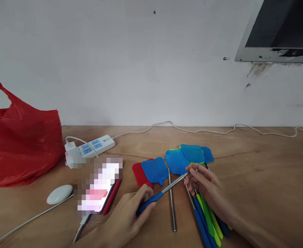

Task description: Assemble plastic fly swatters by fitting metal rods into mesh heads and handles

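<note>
My left hand (pixel 130 213) is closed around the blue handle (pixel 150 202) of a metal rod (pixel 175 182), held at a slant above the table. At the rod's upper end, the fingertips of my right hand (pixel 204 181) pinch it; whether a head is joined there is hidden. Below my right hand lies a bunch of fly swatter handles (pixel 205 220) in blue, green and yellow-green. Beyond it, several blue mesh swatter heads (pixel 177 161) overlap. A loose blue mesh head (pixel 155 170) rests partly over a red mesh head (pixel 141 173). Between my hands lies a bare metal rod (pixel 172 206).
At left stand a red plastic bag (pixel 24 144) and a white power strip (pixel 97 144) with a plug. A lit phone (pixel 99 189) leans near my left hand, beside a white oval object (pixel 60 194). A white cable (pixel 197 131) runs along the wall.
</note>
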`<state>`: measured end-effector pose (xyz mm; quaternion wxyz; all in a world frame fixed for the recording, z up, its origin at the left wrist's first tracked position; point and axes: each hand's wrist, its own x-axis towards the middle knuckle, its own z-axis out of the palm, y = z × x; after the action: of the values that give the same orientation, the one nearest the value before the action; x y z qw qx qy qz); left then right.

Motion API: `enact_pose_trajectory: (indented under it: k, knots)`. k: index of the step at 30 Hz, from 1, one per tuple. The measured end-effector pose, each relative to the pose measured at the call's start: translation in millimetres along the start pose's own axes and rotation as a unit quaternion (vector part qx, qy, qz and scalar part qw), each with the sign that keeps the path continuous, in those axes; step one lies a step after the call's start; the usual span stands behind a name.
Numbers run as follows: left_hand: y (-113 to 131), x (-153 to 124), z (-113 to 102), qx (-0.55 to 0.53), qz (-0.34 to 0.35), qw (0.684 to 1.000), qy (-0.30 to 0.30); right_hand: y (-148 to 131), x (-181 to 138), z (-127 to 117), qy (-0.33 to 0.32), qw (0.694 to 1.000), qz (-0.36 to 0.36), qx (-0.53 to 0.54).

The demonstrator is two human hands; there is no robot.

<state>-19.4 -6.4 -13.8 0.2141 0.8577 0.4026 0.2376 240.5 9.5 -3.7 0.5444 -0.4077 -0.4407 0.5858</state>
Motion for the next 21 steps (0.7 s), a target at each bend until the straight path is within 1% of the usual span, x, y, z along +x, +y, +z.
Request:
enact_pose_trajectory:
  k: [3, 7, 10, 13, 16, 21]
  knots:
    - [-1.1, 1.0, 0.4, -0.024, -0.010, 1.000, 0.000, -1.2, 2.5, -1.9, 0.013, 1.000, -0.016, -0.008]
    - [-2.4, 0.8, 1.2, -0.052, -0.014, 0.999, 0.003, 0.1, 3.4, -5.4, 0.005, 0.999, -0.027, -0.041]
    - [-3.4, -0.4, 2.1, -0.062, -0.021, 0.998, 0.003, 1.2, 2.1, -5.5, 0.001, 0.998, -0.021, -0.057]
    - [-5.0, -1.0, 3.3, -0.064, -0.023, 0.998, 0.003, 1.9, -0.3, -2.3, -0.015, 0.997, -0.010, -0.070]
    - [-4.9, -0.3, 2.9, -0.056, -0.021, 0.998, -0.012, 1.6, -2.4, 1.0, -0.027, 0.996, -0.009, -0.082]
    - [3.0, 1.0, -2.5, -0.031, -0.009, 0.999, -0.021, -1.6, -4.1, 3.1, -0.047, 0.993, -0.024, -0.107]
